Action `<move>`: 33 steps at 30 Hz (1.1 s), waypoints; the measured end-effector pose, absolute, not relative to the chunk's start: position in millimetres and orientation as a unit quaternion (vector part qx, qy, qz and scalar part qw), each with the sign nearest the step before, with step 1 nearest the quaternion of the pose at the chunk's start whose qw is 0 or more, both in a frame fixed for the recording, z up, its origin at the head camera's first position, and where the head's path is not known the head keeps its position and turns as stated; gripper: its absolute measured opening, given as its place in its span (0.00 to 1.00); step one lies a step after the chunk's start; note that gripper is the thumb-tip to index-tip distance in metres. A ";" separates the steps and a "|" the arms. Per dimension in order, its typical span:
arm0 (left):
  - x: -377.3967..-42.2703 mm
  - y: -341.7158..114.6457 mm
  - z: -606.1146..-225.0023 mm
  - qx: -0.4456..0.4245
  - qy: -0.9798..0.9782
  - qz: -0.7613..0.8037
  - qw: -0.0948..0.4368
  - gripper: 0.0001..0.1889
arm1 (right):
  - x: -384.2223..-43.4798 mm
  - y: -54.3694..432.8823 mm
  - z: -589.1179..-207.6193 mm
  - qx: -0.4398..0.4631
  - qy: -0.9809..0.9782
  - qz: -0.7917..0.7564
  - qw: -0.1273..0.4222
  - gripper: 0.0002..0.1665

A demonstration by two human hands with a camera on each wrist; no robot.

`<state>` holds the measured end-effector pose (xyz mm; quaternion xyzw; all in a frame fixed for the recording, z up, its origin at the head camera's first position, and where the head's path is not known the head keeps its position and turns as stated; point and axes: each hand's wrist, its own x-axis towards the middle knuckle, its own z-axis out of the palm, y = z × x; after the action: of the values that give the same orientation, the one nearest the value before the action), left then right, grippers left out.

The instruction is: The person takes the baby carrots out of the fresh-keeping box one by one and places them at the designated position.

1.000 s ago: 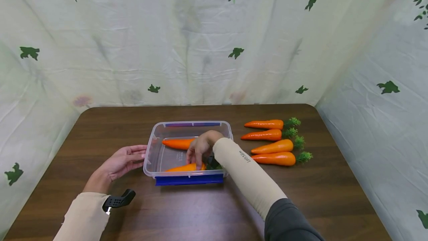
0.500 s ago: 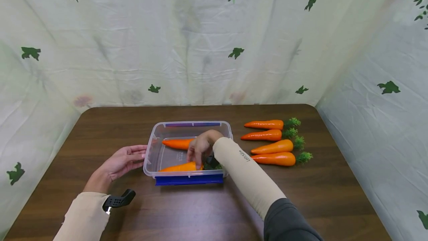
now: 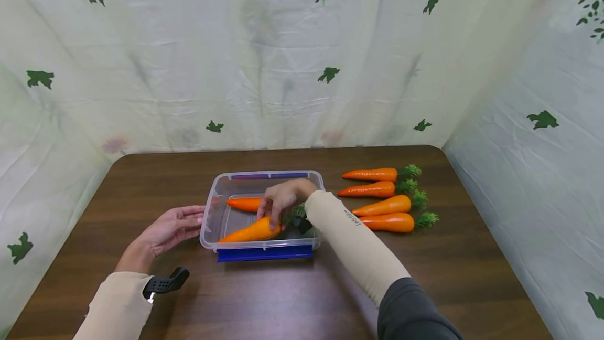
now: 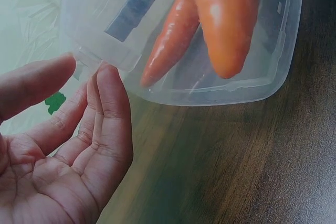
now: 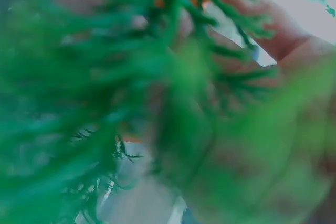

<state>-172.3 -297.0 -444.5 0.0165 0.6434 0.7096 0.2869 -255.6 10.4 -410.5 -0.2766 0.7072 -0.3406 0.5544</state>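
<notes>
My right hand (image 3: pixel 285 195) reaches into a clear plastic box (image 3: pixel 207 227) and grips the thick end of an orange carrot (image 3: pixel 250 231). This carrot's tip points left, by the box's near left corner. A second carrot (image 3: pixel 243 204) lies behind it, partly covered by my right hand. Green carrot leaves (image 5: pixel 105 93) fill the right wrist view, blurred, and hide much of the hand. At the box's left end, my left hand (image 3: pixel 172 229) rests its fairly straight fingertips (image 4: pixel 111 85) against the wall, thumb apart.
Several carrots (image 3: pixel 387 222) with green tops lie in a column right of the box, tips to the left. A blue clip flap (image 3: pixel 264 253) hangs along the box's near side. Pale curtains (image 3: pixel 283 109) stand behind and beside the brown table (image 3: pixel 264 298).
My right hand has risen slightly in the box with the front carrot, whose body now shows more and tilts up toward its thick end. The left hand keeps its place at the box.
</notes>
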 end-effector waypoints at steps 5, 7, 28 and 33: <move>-175.8 -297.2 -445.2 0.022 0.647 0.707 0.284 0.18 | -256.5 17.2 -402.2 -0.326 0.719 -0.368 0.491 0.18; -177.4 -297.1 -445.7 0.024 0.650 0.705 0.282 0.17 | -256.2 21.3 -398.8 -0.337 0.731 -0.371 0.462 0.18; -176.8 -298.0 -449.6 0.030 0.641 0.713 0.284 0.16 | -233.6 119.9 -363.2 -0.354 0.778 -0.433 0.285 0.23; -176.3 -297.4 -449.7 0.026 0.644 0.711 0.282 0.13 | -216.3 158.0 -366.3 -0.331 0.785 -0.456 0.257 0.24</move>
<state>-176.3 -297.4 -449.7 0.0256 0.6437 0.7110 0.2819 -216.3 158.0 -366.3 -0.3306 0.7851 -0.4565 0.2567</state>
